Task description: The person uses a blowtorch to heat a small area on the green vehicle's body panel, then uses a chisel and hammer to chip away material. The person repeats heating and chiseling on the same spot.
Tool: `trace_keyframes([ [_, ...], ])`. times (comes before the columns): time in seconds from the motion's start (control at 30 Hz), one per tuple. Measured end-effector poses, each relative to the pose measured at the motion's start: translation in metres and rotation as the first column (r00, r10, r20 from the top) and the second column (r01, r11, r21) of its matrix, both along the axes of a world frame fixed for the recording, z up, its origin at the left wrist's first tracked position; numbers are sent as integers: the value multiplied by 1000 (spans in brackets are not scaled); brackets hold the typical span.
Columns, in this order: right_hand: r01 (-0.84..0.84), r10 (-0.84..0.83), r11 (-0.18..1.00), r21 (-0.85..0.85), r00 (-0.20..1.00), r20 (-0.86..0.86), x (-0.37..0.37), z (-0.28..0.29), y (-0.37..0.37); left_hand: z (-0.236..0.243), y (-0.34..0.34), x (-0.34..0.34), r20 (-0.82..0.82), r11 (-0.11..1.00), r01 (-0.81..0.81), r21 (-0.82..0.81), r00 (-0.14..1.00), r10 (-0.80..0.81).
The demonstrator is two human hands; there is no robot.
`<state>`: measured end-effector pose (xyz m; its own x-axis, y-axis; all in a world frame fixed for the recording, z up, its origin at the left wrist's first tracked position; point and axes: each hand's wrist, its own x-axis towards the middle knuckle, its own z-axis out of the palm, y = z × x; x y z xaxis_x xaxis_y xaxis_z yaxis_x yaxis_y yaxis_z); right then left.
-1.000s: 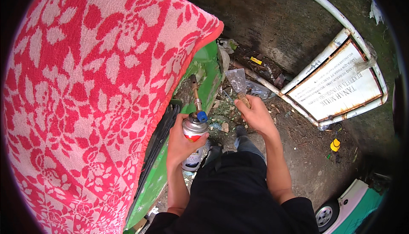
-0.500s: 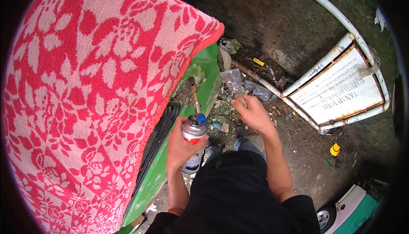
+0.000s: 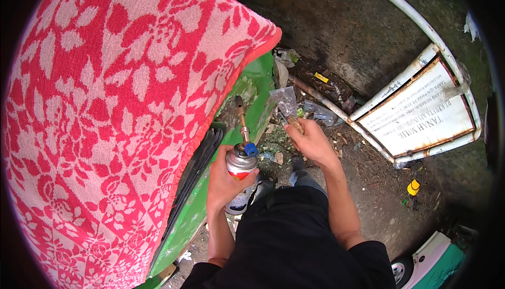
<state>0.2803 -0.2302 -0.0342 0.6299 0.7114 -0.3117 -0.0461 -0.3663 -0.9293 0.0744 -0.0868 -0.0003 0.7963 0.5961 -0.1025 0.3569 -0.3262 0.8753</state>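
**Torch and scraper, held apart**

The left hand (image 3: 225, 183) wraps a silver gas canister (image 3: 243, 161) topped by a brass-coloured torch nozzle (image 3: 241, 116), which points toward the chipped green painted panel (image 3: 259, 78). The right hand (image 3: 314, 143) grips a flat, wide-bladed, brown-handled scraper (image 3: 284, 101). Best angle the nozzle away from the red-and-pink floral cloth (image 3: 115, 110) alongside.

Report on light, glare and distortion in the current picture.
Head view: daylight looks soft, with no hard-edged shadows standing out; head view: bright glints on the silver shoulder of the cylindrical metal can in the left hand; head view: the white, rust-flecked pipe frame looks bowed near the right rim, though how much is lens distortion I cannot tell; head view: corners fall to black.
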Motion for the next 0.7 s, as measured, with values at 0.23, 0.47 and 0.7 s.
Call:
trace_keyframes([
  [0.23,-4,4,1000,-30,1000,7,-4,0,-2,-3,0,-5,6,1000,-8,-18,1000,8],
  [0.47,3,-3,1000,-14,1000,-16,-8,-7,-1,-1,1,-8,-4,1000,-4,-12,1000,4],
  [0.7,15,-15,1000,-20,1000,-4,-5,-6,-6,-3,1,0,-3,1000,2,2,1000,-2],
])
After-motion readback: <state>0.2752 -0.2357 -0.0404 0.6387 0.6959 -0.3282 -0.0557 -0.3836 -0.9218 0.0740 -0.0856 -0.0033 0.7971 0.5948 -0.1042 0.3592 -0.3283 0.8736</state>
